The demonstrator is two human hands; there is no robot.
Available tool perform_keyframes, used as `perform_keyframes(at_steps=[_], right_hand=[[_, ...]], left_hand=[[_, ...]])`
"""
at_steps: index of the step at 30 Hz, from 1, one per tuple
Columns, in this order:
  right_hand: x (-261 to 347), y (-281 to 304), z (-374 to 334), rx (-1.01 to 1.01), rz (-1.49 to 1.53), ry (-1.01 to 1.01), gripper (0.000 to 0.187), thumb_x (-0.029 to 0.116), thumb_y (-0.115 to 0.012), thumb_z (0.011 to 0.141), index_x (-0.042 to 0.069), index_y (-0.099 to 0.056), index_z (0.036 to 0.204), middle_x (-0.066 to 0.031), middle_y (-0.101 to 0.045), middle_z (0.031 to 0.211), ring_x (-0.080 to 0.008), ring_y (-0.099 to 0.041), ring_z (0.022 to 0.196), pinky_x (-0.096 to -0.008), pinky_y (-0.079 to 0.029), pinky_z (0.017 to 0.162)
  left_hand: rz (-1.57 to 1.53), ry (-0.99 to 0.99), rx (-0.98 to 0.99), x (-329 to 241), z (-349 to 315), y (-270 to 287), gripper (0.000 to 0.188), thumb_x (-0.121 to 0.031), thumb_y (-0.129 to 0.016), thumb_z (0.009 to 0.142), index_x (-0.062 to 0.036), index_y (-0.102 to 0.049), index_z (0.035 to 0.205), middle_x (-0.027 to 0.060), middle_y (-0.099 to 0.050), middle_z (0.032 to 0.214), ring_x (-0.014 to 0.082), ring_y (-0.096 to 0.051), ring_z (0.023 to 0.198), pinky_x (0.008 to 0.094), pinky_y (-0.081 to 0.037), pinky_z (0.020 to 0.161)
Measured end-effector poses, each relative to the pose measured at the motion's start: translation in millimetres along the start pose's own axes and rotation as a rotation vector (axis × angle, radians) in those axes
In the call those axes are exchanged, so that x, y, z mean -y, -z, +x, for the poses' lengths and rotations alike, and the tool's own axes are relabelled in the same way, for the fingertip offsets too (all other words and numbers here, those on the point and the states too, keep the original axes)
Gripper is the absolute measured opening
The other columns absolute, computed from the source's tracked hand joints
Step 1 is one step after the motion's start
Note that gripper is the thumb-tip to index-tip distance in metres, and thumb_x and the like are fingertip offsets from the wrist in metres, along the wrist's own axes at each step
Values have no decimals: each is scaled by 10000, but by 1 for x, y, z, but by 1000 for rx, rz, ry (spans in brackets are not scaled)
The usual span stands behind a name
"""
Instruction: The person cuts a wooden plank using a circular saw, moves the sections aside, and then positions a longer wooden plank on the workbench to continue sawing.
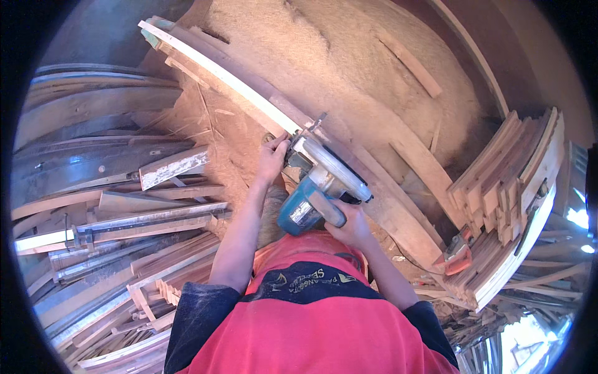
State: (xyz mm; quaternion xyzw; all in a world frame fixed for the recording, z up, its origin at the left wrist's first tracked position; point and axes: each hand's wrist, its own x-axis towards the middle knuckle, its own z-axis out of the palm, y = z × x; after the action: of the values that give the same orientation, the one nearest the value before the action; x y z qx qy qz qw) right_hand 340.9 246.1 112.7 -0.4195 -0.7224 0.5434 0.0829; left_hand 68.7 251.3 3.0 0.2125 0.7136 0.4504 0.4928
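Note:
A teal circular saw [301,202] with a grey blade guard rests on a long wooden board [233,87], which runs from the upper left toward the middle. My right hand [350,225] is wrapped round the saw's rear handle. My left hand [272,159] is closed at the board's near edge, against the front of the saw's base plate. Its fingertips are partly hidden, so what they grip, saw or board, is unclear. Under the board lies a wider plank [398,221] that slants down to the right.
Stacked cut boards [498,181] stand at the right, with an orange tool [458,255] beside them. Many loose planks [93,156] fill the left side. Sawdust [293,56] covers the floor beyond, where an offcut [411,65] lies.

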Motion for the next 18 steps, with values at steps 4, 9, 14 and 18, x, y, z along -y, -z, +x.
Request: perform_keyframes(at_steps=[4, 9, 14, 18], right_hand=[[-2, 5, 2, -18, 27, 15, 451, 126, -732, 708, 28, -664, 1144, -181, -717, 910, -316, -724, 836, -391, -556, 792], [8, 6, 4, -9, 44, 14, 435, 130, -736, 710, 29, -665, 1128, -177, -712, 891, -319, -718, 809, -390, -556, 769], [11, 6, 5, 14, 44, -25, 432, 128, -735, 712, 31, -663, 1127, -179, -712, 900, -329, -717, 819, -394, -555, 759], [8, 0, 4, -37, 14, 5, 474, 139, -766, 703, 33, -663, 1153, -189, -721, 945, -353, -720, 866, -409, -563, 791]], left_hand=[[132, -4, 34, -15, -2, -1, 505, -219, -587, 949, 97, -565, 1342, 218, -644, 1321, 203, -631, 1174, 291, -471, 1013], [61, 33, 17, -15, -4, 0, 507, -228, -603, 946, 94, -574, 1337, 203, -657, 1305, 195, -635, 1157, 282, -476, 1001], [67, -2, 18, -6, 1, 4, 532, -262, -624, 949, 86, -571, 1347, 192, -672, 1277, 183, -642, 1125, 278, -483, 985], [19, -4, 29, 1, 1, 5, 594, -312, -657, 945, 82, -549, 1376, 181, -712, 1170, 189, -657, 1057, 294, -501, 951]])
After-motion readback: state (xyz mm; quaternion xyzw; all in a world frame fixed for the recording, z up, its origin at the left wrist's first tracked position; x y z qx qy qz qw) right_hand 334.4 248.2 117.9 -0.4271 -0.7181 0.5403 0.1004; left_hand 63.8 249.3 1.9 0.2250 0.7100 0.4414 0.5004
